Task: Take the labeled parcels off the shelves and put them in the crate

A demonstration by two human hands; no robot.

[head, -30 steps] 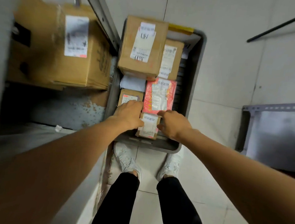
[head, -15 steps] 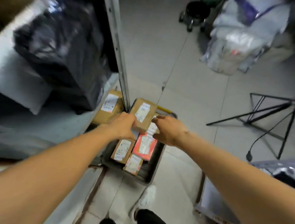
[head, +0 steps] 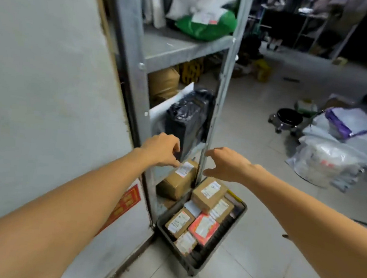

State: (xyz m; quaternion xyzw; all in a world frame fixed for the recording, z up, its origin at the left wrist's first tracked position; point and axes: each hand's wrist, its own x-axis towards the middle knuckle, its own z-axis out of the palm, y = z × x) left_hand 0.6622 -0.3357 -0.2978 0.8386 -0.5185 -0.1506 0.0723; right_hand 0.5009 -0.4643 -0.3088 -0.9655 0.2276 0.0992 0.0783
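Nothing is held. The left hand (head: 161, 149) is seen empty, fingers loosely curled, thumb apart. The right hand (head: 224, 164) is spread the same way, a wide empty grip. Both are raised above the crate (head: 225, 235), toward its far left corner, with a gap between them.

The crate is set on the floor tiles and is filled with labeled parcels. A top box (head: 208, 195) is stacked at its far end over a second brown box (head: 221, 209). A red parcel (head: 203, 228) is laid in its middle, a flat brown box (head: 179, 222) along its left side, and a small box (head: 185, 242) at its near end.

Just left of the crate's far end, a labeled shelf box (head: 177, 180) is left on the lowest level of the shelf unit (head: 220, 97). Above it, one level up, a black-wrapped parcel (head: 188, 119) is stood upright. Higher up, a green bag (head: 206, 27) is piled with others.

Well right of the crate, a rolling stool (head: 287, 120) and white bags (head: 337, 148) are seen on the floor. Left of the crate, a red sign (head: 126, 202) is stuck on the wall.
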